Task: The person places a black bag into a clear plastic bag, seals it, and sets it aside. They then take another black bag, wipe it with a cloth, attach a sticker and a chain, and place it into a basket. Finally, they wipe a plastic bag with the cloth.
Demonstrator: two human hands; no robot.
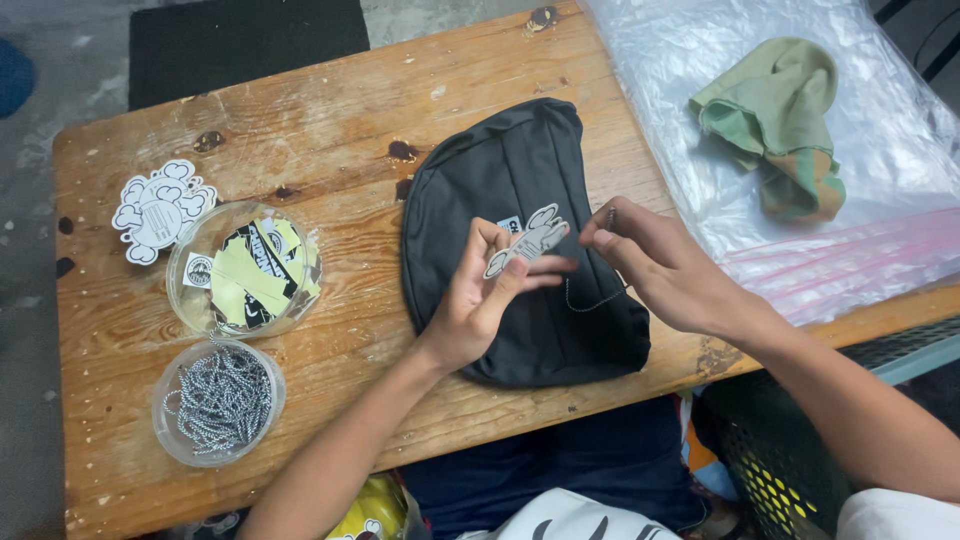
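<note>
Soft, even, rather cool light from above leaves only faint shadows on the wooden table (330, 130); the clear plastic sheet (880, 150) shows pale, milky glare; focus is sharp at centre, the hands are slightly soft, and the table's edges bow from wide-angle distortion.

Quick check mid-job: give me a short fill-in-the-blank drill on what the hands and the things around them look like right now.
1. The left hand holds a grey, cartoon-shaped ____ between its fingers.
2. Both hands work above a dark ____ lying on the wooden table.
3. The right hand pinches the end of a thin ball ____.
4. The round container nearest the table's front edge is full of metal ____.

Missing words: tag; bag; chain; chains
</note>
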